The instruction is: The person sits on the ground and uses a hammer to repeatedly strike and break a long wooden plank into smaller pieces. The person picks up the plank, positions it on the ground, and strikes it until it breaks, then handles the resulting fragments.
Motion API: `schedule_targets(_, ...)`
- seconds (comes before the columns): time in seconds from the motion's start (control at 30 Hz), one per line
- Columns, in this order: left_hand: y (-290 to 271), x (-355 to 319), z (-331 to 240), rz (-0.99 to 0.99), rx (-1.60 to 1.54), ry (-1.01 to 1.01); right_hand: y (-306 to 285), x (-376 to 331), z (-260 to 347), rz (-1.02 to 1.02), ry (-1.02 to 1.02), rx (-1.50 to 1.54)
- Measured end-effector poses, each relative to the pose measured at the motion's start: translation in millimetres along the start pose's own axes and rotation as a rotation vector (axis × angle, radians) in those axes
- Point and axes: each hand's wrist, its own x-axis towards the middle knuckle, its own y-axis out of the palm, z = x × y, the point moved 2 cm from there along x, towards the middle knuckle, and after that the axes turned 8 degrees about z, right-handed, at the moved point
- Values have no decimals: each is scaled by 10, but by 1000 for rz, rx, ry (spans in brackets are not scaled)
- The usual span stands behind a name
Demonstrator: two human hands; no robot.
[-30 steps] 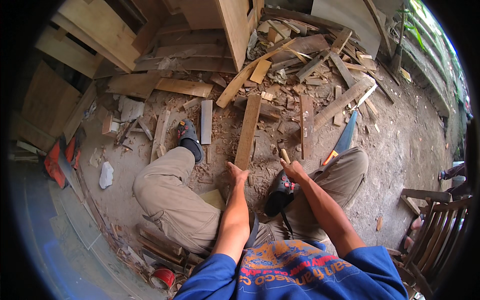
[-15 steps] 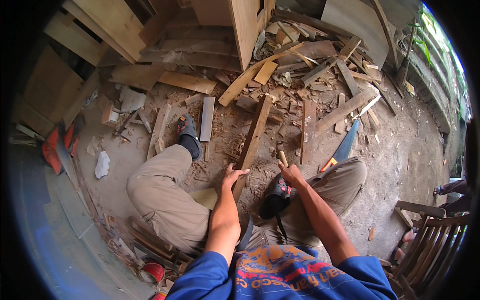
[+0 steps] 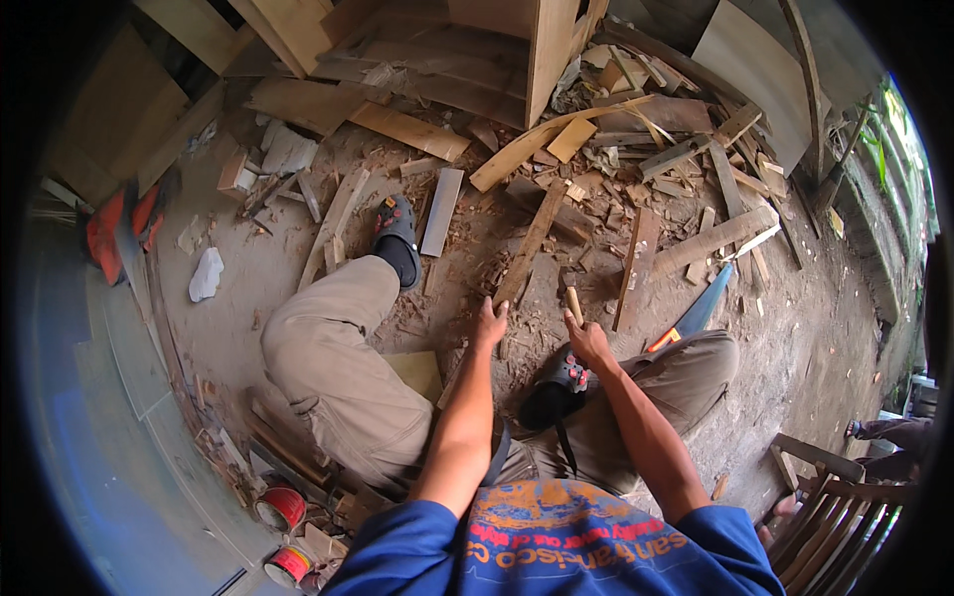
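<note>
My left hand [image 3: 486,324] is closed on the near end of a brown wooden plank [image 3: 535,238]. The plank slants away from me to the right, its far end beside a wood offcut on the littered ground. In my right hand [image 3: 590,344] is a tool with a pale wooden handle [image 3: 573,303], fingers wrapped round it. The tool's dark head, pointing away from me, is too blended with the ground to name. The right hand is just beyond my right shoe [image 3: 562,373], apart from the plank.
A handsaw [image 3: 704,303] with a blue blade lies right of my right hand. Boards and a scrap wood pile [image 3: 686,149] cover the far ground. A wooden bench [image 3: 845,536] stands at lower right; red cans [image 3: 281,508] are at lower left. Another person's leg [image 3: 889,429] shows at far right.
My left hand has gone from partway along the plank to its near end, and the plank reaches less far toward me. My right hand still holds the tool. The view has shifted slightly.
</note>
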Motion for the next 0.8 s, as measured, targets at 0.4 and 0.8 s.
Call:
schedule_targets(0.4, 20, -261, -108, -425, 457, 113, -643, -727, 2070, -84, -656, 176)
schedule_targets(0.8, -62, -256, -253, -537, 467, 179, -451, -19, 797, 53, -143, -80)
